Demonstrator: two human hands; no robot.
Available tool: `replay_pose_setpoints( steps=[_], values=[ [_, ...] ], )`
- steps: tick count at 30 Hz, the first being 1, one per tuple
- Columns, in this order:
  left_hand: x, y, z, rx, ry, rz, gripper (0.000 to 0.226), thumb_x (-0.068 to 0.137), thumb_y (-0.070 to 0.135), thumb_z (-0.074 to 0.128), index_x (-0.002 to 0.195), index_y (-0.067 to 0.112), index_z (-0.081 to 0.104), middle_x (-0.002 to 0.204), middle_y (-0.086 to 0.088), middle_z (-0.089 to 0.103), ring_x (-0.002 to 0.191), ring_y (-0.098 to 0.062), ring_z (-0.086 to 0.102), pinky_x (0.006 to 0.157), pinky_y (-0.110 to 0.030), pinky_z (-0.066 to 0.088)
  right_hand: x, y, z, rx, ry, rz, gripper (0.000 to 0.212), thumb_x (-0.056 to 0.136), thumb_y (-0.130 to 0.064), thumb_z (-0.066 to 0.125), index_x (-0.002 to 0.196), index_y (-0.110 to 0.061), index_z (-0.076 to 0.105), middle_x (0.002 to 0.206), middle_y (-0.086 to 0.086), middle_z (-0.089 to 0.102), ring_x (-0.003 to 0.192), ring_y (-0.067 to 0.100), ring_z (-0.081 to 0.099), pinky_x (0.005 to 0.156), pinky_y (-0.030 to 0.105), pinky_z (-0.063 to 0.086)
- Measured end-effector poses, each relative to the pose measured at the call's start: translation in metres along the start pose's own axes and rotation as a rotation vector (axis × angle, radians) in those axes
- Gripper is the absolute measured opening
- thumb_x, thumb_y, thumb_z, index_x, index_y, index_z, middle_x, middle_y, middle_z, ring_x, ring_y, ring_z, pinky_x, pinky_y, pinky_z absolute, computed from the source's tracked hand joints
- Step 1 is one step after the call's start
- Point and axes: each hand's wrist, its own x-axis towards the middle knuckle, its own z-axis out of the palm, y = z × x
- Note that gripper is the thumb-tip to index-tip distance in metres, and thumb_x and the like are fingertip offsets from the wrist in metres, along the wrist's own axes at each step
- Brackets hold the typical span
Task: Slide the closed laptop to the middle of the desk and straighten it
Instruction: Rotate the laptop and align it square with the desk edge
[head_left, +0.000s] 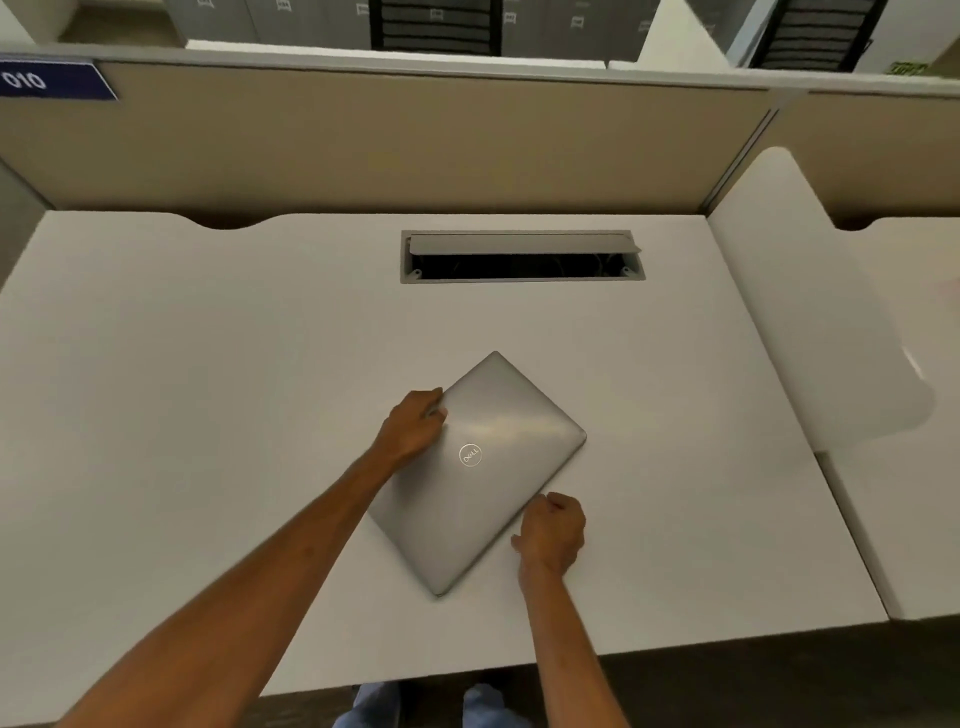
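While the left hand (415, 423) curls over the upper-left edge of the closed silver Dell laptop (480, 470), fingers on the lid and gripping that edge, the right hand (551, 530) presses against the lower-right edge with its fingers folded in a loose fist, thumb touching the laptop's side. Between the two hands the laptop lies flat on the white desk (208, 415), turned diagonally so that one corner points away from the person and the opposite corner points back toward the near edge. Its round logo (470, 455) sits just right of the left hand's wrist. Both bare forearms reach in from the bottom of the view, the left one crossing over the laptop's lower-left corner. Beyond the hands, farther up the desk, a rectangular cable tray (522, 257) is set into the surface with its grey lid tilted open. Behind it stands a beige partition (363, 150), carrying a blue label (52, 80) at its top left. Right of the right hand, well apart, a neighbouring white desk (831, 322) adjoins.
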Motion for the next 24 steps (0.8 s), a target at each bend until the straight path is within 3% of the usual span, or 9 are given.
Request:
replay_pose_setpoints(
  steps=[1, 3, 5, 7, 10, 16, 20, 23, 24],
  values=[
    [0.004, 0.002, 0.001, 0.0, -0.002, 0.0, 0.035, 0.108, 0.025, 0.05, 0.129, 0.004, 0.07, 0.135, -0.013, 0.069, 0.128, -0.034, 0.063, 0.101, -0.032, 0.04, -0.005, 0.0, 0.004, 0.012, 0.008, 0.021, 0.024, 0.096, -0.016, 0.065, 0.118, -0.012, 0.072, 0.107, 0.011, 0.076, 0.092, 0.037, 0.075, 0.09, 0.058, 0.066],
    [0.01, 0.003, 0.003, 0.009, -0.016, 0.001, 0.027, 0.099, 0.027, 0.047, 0.099, 0.004, 0.061, 0.105, -0.014, 0.066, 0.102, -0.032, 0.061, 0.088, -0.035, 0.04, -0.013, 0.0, 0.012, 0.019, 0.029, 0.04, 0.018, 0.094, -0.019, 0.065, 0.107, -0.011, 0.075, 0.104, 0.013, 0.078, 0.095, 0.04, 0.074, 0.088, 0.053, 0.065],
    [0.011, 0.006, 0.003, -0.018, -0.029, -0.001, 0.031, 0.099, 0.027, 0.047, 0.102, -0.001, 0.062, 0.107, -0.021, 0.068, 0.1, -0.033, 0.06, 0.09, -0.04, 0.046, -0.016, -0.002, 0.019, 0.015, 0.051, 0.042, 0.016, 0.092, -0.015, 0.063, 0.095, -0.005, 0.075, 0.099, 0.017, 0.078, 0.087, 0.042, 0.069, 0.079, 0.039, 0.059],
    [0.014, 0.007, 0.001, -0.061, -0.035, -0.008, 0.031, 0.103, 0.021, 0.05, 0.112, -0.003, 0.067, 0.115, -0.021, 0.071, 0.107, -0.035, 0.063, 0.099, -0.045, 0.051, -0.018, -0.003, 0.024, 0.015, 0.071, 0.056, 0.017, 0.091, -0.011, 0.06, 0.09, 0.001, 0.072, 0.099, 0.023, 0.076, 0.079, 0.039, 0.062, 0.073, 0.034, 0.05],
    [0.016, 0.009, -0.001, -0.11, -0.049, -0.063, 0.017, 0.098, 0.018, 0.05, 0.092, 0.006, 0.061, 0.096, -0.012, 0.06, 0.093, -0.029, 0.053, 0.084, -0.036, 0.041, -0.018, -0.005, 0.027, 0.034, 0.078, 0.069, 0.021, 0.095, -0.013, 0.063, 0.083, 0.004, 0.069, 0.101, 0.028, 0.075, 0.079, 0.038, 0.059, 0.074, 0.033, 0.047],
    [0.025, 0.009, -0.008, -0.251, -0.067, -0.163, 0.032, 0.101, 0.01, 0.058, 0.123, 0.007, 0.08, 0.124, -0.012, 0.075, 0.106, -0.026, 0.061, 0.093, -0.031, 0.044, -0.014, -0.007, 0.028, 0.02, 0.065, 0.052, 0.03, 0.098, -0.015, 0.069, 0.081, 0.01, 0.074, 0.089, 0.025, 0.077, 0.09, 0.045, 0.073, 0.076, 0.037, 0.055],
    [0.024, 0.005, -0.011, -0.307, -0.045, -0.199, 0.033, 0.1, 0.007, 0.06, 0.121, 0.022, 0.081, 0.12, -0.006, 0.075, 0.108, -0.025, 0.064, 0.094, -0.03, 0.046, -0.012, -0.007, 0.027, 0.002, 0.073, 0.035, 0.033, 0.095, -0.014, 0.073, 0.077, 0.013, 0.071, 0.079, 0.026, 0.076, 0.083, 0.047, 0.074, 0.079, 0.045, 0.062],
    [0.02, -0.003, -0.013, -0.32, -0.023, -0.183, 0.041, 0.102, 0.008, 0.059, 0.137, 0.017, 0.078, 0.124, -0.004, 0.073, 0.113, -0.025, 0.065, 0.094, -0.028, 0.046, -0.009, -0.007, 0.026, -0.009, 0.047, 0.02, 0.026, 0.095, -0.017, 0.074, 0.084, 0.008, 0.075, 0.084, 0.02, 0.078, 0.089, 0.044, 0.075, 0.089, 0.049, 0.065],
    [0.018, -0.005, -0.015, -0.334, -0.01, -0.183, 0.04, 0.102, 0.008, 0.058, 0.134, 0.017, 0.079, 0.123, -0.003, 0.073, 0.109, -0.024, 0.065, 0.088, -0.026, 0.047, -0.009, -0.008, 0.025, -0.011, 0.033, 0.016, 0.023, 0.095, -0.016, 0.075, 0.087, 0.005, 0.076, 0.085, 0.016, 0.077, 0.091, 0.042, 0.076, 0.09, 0.048, 0.065]
  ],
)
